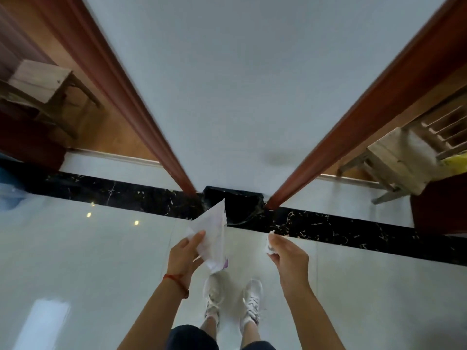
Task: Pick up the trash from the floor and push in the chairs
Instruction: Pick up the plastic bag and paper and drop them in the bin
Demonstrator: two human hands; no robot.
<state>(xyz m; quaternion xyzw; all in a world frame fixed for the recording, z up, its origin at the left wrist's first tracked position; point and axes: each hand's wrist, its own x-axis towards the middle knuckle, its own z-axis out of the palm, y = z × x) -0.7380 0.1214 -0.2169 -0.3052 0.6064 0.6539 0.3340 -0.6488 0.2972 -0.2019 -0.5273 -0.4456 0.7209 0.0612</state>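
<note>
Bin (241, 207): black, liner crinkled and glossy, squared mouth; it stands against the pale wall (252, 84), on the black marble strip (353, 231) with white veins. All places below are told from it.
Left hand (188, 251): just short of the bin, on its left; thumb and curled fingers pinch a sheet of paper.
Paper (213, 236): white, thin, creased into a long pointed shape, a purple edge at its lower corner; its tip overlaps the bin's left rim in this view (whether it touches, I cannot tell).
Right hand (288, 256): just short of the bin, on its right; fingertips curl round a small wad.
Wad (270, 245): white, crumpled, lumpy, with dark specks; held near the bin, apart from it.
Floor (88, 261): glossy pale tile, mirror-smooth, on the near side of the bin.
Left chair (45, 89): worn grey wood, flat square seat, well left of the bin through a red-brown door frame.
Right chair (401, 157): same weathered wood, slatted back, well right of the bin.
Shoes (232, 299): white, laced, near the bin, facing it.
</note>
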